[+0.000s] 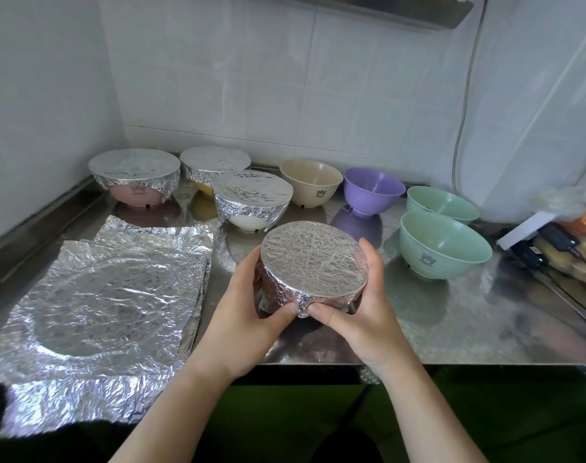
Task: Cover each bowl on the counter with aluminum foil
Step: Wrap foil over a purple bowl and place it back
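A foil-wrapped bowl (313, 259) sits tilted toward me near the counter's front edge, held between both hands. My left hand (251, 312) grips its left side, thumb under the foil skirt. My right hand (361, 305) grips the right side, thumb pinching a foil fold at the front. Three foil-covered bowls stand behind: a pink one (134, 172), a yellow one (214, 162) and a white one (251, 195). Uncovered bowls stand to the right: beige (311, 180), purple (373, 190) and two green ones (442, 203) (445, 247).
A stack of crinkled foil sheets (101, 305) lies at the left on the steel counter (468, 325), overhanging its front edge. A power strip with cables (535, 242) and bagged food (582, 248) sit at the far right. Tiled walls close the back and left.
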### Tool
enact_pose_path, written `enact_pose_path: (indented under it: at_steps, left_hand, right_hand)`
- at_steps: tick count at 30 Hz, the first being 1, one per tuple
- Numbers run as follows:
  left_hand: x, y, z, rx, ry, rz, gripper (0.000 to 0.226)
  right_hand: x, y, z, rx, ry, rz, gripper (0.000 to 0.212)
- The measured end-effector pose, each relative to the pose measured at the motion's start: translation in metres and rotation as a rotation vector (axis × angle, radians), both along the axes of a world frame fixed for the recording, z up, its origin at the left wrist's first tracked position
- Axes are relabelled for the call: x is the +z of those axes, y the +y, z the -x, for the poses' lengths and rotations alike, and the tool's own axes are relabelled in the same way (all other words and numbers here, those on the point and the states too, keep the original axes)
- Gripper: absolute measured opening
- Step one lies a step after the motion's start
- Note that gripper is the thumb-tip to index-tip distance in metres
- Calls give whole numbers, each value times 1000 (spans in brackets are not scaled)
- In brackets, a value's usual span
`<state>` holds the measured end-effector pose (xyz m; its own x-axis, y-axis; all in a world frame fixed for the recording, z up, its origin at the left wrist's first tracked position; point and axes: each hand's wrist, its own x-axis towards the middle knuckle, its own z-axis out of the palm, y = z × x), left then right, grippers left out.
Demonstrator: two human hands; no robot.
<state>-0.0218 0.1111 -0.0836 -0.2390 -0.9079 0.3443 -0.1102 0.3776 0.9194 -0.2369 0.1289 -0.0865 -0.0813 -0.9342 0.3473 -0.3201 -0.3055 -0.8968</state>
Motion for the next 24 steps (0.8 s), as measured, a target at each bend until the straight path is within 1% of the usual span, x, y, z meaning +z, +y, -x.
enact_pose_path:
  at_steps: [3, 7, 13, 17, 24]
  left_hand:
    - [0, 0, -2, -40, 57, -43, 80]
    - [-2, -2, -2, -32, 20, -31, 80]
    - [-5, -5, -1, -12, -21, -12, 94]
    - [-7, -6, -1, -18, -29, -3, 97]
    - [-7, -8, -6, -73, 28, -63, 81]
  right_hand:
    - [1, 1, 0, 6, -5, 4, 119]
    - [0, 0, -1, -11, 13, 12, 121]
    - [0, 0, 0, -32, 41, 18, 122]
    - [0, 0, -1, -35, 44, 19, 123]
    - [0, 0, -1, -2, 16, 19, 120]
